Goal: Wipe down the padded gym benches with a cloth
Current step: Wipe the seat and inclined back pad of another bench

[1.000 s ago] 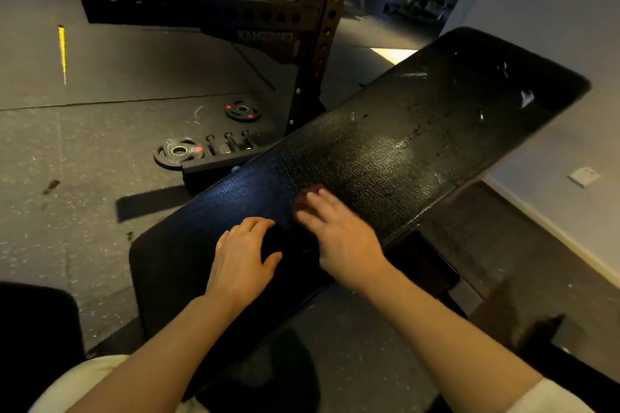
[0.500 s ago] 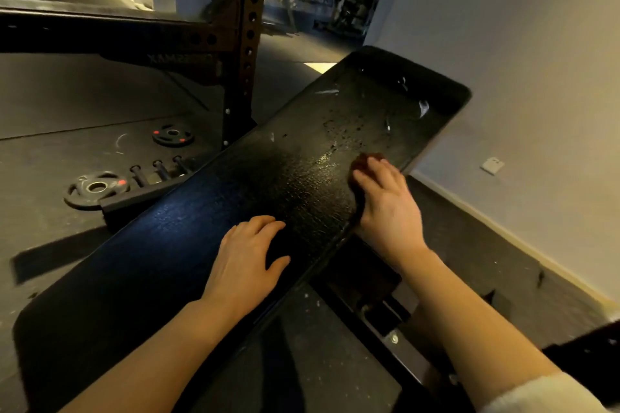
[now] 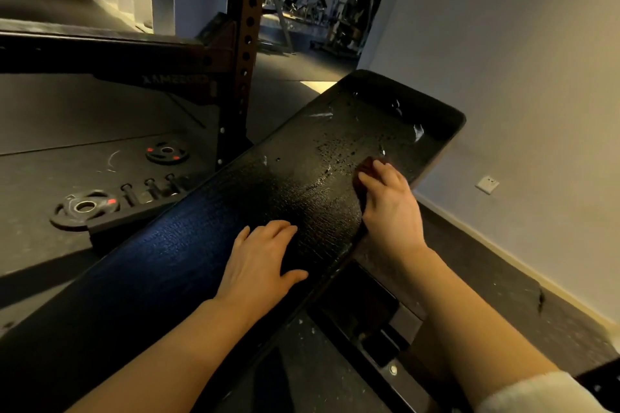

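Black padded bench [image 3: 208, 255] runs diagonally, near-left corner out of frame, far end up right by the wall [image 3: 523, 77]. Surface textured, wet sheen and droplets on the far half, a few pale smears near the far end.

Right hand [image 3: 391, 208] at the bench's right edge, past the middle toward the far end. Palm down on a dark reddish cloth [image 3: 364, 168], fingers [image 3: 385, 171] mostly straight and pressed flat over it, not clearly curled round it. Only a small bit of cloth shows past the fingertips, the rest hidden under the hand. Cloth lies on the pad, just inside the right edge.

Left hand [image 3: 261, 261] flat on the pad near the middle, close to the right edge, fingers spread and relaxed, thumb out to the side, holding nothing. The two hands are near each other, not touching. White fuzzy sleeve [image 3: 536, 392] on the right forearm, bottom right.

Left of the bench, on the rubber floor [image 3: 67, 151]: weight plate [image 3: 85, 208] with red marks on a low storage base, a second plate [image 3: 166, 152] lying farther back. Perforated rack upright [image 3: 245, 43] stands behind the bench's left edge, dark crossbeam [image 3: 100, 57] off to its left. Bench frame [image 3: 385, 339] visible below the right edge. Wall socket [image 3: 487, 184] low on the wall. More gym gear in the room beyond, blurry.
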Action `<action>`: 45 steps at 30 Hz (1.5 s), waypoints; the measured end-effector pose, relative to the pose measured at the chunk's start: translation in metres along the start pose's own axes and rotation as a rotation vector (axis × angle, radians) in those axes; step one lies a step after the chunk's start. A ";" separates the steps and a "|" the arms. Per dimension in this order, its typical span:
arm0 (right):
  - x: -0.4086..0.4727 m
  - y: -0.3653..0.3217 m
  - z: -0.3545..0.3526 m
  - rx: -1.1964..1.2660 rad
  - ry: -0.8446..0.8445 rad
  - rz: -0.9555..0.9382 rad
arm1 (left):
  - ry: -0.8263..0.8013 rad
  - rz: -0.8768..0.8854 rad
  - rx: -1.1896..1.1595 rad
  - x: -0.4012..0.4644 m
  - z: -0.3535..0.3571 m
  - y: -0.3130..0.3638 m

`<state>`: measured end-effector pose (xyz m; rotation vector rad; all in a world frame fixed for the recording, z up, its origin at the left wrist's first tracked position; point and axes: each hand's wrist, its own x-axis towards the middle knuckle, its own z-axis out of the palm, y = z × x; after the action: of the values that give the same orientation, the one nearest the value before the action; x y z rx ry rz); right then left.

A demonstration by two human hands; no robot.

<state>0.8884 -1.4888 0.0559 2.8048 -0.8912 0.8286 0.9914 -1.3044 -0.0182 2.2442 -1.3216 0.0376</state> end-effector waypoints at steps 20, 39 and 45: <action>-0.026 -0.025 -0.009 0.123 -0.088 0.154 | 0.062 -0.070 -0.108 0.002 -0.008 0.015; -0.008 -0.027 0.013 -0.185 -0.368 -0.623 | 0.104 -0.126 -0.129 -0.001 -0.005 0.002; 0.055 -0.004 0.000 -0.164 -0.227 -0.257 | 0.059 -0.085 -0.072 0.008 -0.009 -0.015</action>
<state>0.9284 -1.5138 0.0848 2.8215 -0.5725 0.3902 1.0106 -1.3013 -0.0147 2.2190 -1.1778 0.0255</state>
